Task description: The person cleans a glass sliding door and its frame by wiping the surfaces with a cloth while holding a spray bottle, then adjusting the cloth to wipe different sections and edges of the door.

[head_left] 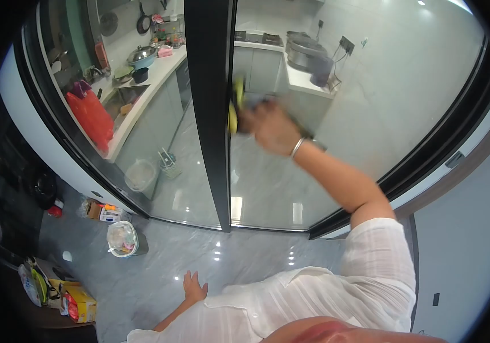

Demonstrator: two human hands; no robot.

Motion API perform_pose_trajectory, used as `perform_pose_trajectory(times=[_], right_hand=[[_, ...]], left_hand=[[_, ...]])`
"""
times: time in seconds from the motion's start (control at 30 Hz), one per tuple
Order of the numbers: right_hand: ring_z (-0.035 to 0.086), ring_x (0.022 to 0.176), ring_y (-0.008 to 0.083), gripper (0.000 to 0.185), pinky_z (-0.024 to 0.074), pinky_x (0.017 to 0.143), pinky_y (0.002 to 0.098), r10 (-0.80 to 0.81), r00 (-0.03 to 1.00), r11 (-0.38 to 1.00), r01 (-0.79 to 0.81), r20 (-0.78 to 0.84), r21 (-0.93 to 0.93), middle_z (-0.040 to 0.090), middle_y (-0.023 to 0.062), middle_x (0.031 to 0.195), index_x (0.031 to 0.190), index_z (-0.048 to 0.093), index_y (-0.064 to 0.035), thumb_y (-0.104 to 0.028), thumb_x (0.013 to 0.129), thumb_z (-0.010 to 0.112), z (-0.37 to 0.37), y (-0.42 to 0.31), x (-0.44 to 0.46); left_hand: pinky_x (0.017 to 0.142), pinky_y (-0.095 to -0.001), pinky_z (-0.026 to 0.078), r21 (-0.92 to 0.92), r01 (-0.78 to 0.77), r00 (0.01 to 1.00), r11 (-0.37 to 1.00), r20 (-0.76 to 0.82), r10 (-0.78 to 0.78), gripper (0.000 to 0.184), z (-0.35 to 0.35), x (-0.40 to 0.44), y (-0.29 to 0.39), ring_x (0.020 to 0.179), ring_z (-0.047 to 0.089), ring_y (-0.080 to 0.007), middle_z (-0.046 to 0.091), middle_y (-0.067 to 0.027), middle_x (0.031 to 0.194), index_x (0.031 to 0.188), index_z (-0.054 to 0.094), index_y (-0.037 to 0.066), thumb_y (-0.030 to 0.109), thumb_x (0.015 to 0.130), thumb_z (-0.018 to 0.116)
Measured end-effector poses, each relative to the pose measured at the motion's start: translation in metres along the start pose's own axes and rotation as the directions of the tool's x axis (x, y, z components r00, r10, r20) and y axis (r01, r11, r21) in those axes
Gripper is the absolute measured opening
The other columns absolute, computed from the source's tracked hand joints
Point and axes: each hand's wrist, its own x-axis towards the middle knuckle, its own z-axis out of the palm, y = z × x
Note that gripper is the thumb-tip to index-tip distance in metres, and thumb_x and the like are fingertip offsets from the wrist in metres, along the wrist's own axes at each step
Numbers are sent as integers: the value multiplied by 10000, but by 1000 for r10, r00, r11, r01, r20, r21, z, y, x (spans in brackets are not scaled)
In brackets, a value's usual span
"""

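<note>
Right hand (276, 132): raised to 12 o'clock, arm stretched out, motion-blurred; grip closed around yellow-black tool, exact finger placement too blurred to tell.
Yellow-black tool (235, 114): in right hand, upright-looking, just beside black door frame (211, 114); contact with glass door (262, 194) likely, not certain.
Left hand (195, 287): at 7 o'clock, hanging low above floor (165, 257), fingers spread, grip open, holding nothing.
Done: cannot tell. Clear view through glass door, but no visible line between worked and unworked areas.
Left: cannot tell either. Tool up at pane edge, so probably mid-pass rather than finished, judging by blur and reach.
White bin (125, 240): on floor at 8 o'clock, filled, well apart from both hands.
Red bag (91, 117): beyond glass at 10 o'clock, near sink (125, 103).
</note>
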Motion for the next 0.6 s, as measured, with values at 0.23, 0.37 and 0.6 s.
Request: perform_pose_trajectory(times=[0.23, 0.37, 0.6], right_hand=[[379, 1366, 271, 503, 270, 1160, 429, -273, 942, 850, 142, 194, 507, 472, 149, 1411, 1322, 515, 5, -16, 820, 503, 132, -50, -113], [393, 1314, 321, 217, 354, 1066, 478, -137, 989, 984, 142, 54, -108, 550, 117, 1242, 906, 677, -31, -193, 790, 594, -22, 18, -11], [370, 1360, 318, 271, 259, 1105, 583, 147, 783, 974, -221, -605, -48, 522, 82, 1358, 982, 708, -122, -247, 757, 626, -95, 72, 68]], left_hand=[[1120, -528, 238, 50, 66, 998, 997, 10, -67, 660, -21, -28, -41, 1379, 259, -458, 328, -309, 1454, 1335, 496, 6, 320, 796, 710], [1084, -513, 301, 116, 15, 987, 993, 155, -33, 610, -5, -35, -74, 1337, 335, -445, 398, -297, 1410, 1300, 548, 26, 344, 802, 701], [1041, -467, 375, 28, -314, 923, 949, 243, 298, 592, 35, 22, -49, 1279, 442, -398, 483, -258, 1362, 1296, 568, 59, 387, 817, 683]])
